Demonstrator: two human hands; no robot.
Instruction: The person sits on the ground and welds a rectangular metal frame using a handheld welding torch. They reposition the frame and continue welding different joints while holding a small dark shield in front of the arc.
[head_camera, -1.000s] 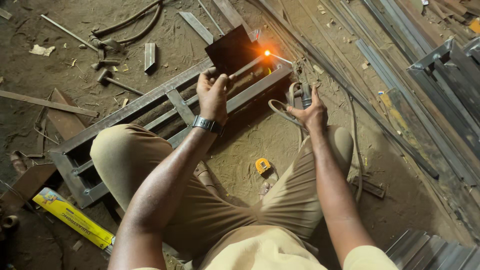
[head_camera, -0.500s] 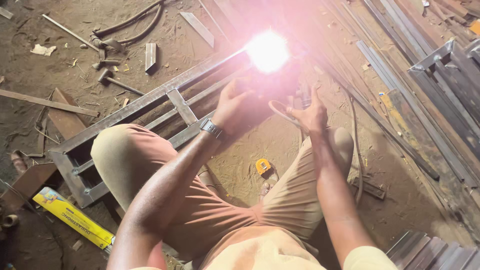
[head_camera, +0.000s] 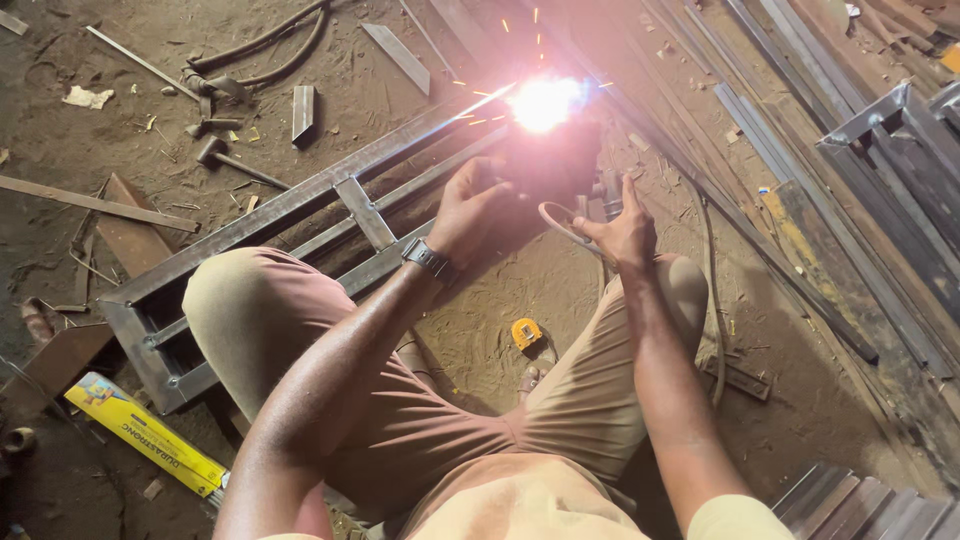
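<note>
Head camera looks down on us squatting over dirt ground, knees wide, with a blinding white-pink welding flash (head_camera: 543, 102) at upper centre throwing orange sparks up and to the left. Our left hand (head_camera: 470, 205), a dark wristwatch (head_camera: 428, 258) on the wrist, is curled around the lower edge of a dark shield plate (head_camera: 548, 165) held just under the glare; the fingers wrap it, thumb side toward us. Our right hand (head_camera: 622, 232), right of centre, is closed on a welding holder (head_camera: 604, 192) with its pale cable (head_camera: 562, 222) looping out to the left of the hand; the glare washes out the tip, so we cannot tell exactly where the rod meets the metal.

A long grey steel frame (head_camera: 290, 205) runs diagonally from the lower left up to the flash, with a short cross bar partway along and a boxed end at lower left beside our left knee. Between our legs, on the ground, lies a small yellow tape measure (head_camera: 526, 332). At the lower left edge sits a yellow box (head_camera: 140, 432) of long, flat shape. A hammer (head_camera: 225, 158) lies in the upper left, near a short piece of steel bar (head_camera: 303, 112) and a dark hose (head_camera: 262, 45). Long steel strips (head_camera: 800, 170) are stacked along the right side, well apart from both hands.
</note>
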